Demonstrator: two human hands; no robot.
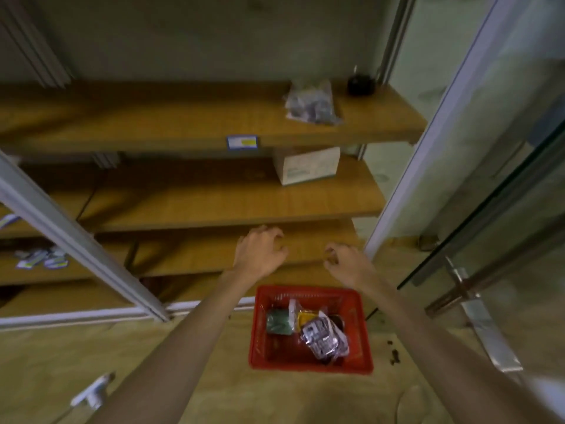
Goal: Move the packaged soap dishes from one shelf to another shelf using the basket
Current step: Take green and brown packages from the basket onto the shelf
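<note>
Red basket [312,364] of packaged soap dishes [321,335] sits below both empty, loosely curled hands [260,252]

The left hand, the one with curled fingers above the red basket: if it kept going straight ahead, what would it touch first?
Probably the wooden shelf board in front of the left hand; its curled fingers point at it, though depth is unclear.

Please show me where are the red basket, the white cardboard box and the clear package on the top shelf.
red basket [310,367]: head view, on its near rim.
white cardboard box [307,168]: head view, on its front face, middle shelf.
clear package [312,102]: head view, on the middle of the plastic wrap.
</note>
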